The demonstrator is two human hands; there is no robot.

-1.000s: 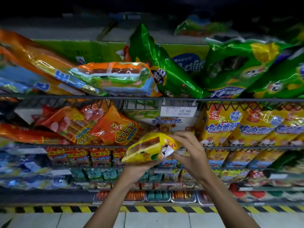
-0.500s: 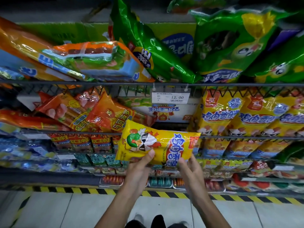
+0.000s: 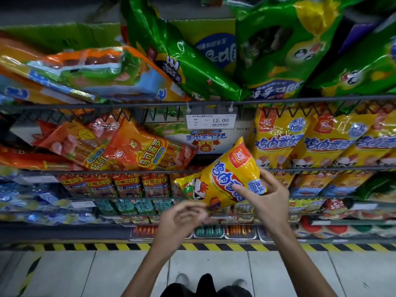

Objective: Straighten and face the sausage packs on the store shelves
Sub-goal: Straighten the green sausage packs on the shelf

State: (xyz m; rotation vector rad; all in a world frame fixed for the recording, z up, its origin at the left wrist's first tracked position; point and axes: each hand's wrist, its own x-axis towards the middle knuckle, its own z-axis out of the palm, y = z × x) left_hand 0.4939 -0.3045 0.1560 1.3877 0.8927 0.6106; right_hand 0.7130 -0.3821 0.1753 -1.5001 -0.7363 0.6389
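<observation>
A: Where was the pack, and what did your hands have?

B: Your right hand (image 3: pixel 271 202) pinched the yellow sausage pack (image 3: pixel 222 179) at centre right of the frame, thumb on its printed face, fingers curled behind its right edge. The pack was tilted, red logo corner up and to the right, lower corner down and to the left. Your left hand (image 3: pixel 181 219) sat just below that lower corner, fingers loosely curled and blurred; I could not tell whether they touched the pack, and they gripped nothing that showed.

A: Edges nearby?

B: The wire shelf rail (image 3: pixel 321 169) ran across behind the pack's upper half. The row of matching yellow packs (image 3: pixel 321 142) stood upright just right of the pack's top corner. To its left the orange packs (image 3: pixel 137 150) lay slanted over the same rail. The price tag (image 3: pixel 211 121) hung from the upper rail, above the pack and apart from it.

A: Open room?

B: A dark gap (image 3: pixel 205 161) showed between the orange packs and the yellow row, directly behind the pack's top, below a printed carton (image 3: pixel 203 139). The green bags (image 3: pixel 278 50) leaned over the upper rail in the upper part of the frame. The striped floor edge (image 3: pixel 214 246) ran along the foot of the shelving, below your forearms.
</observation>
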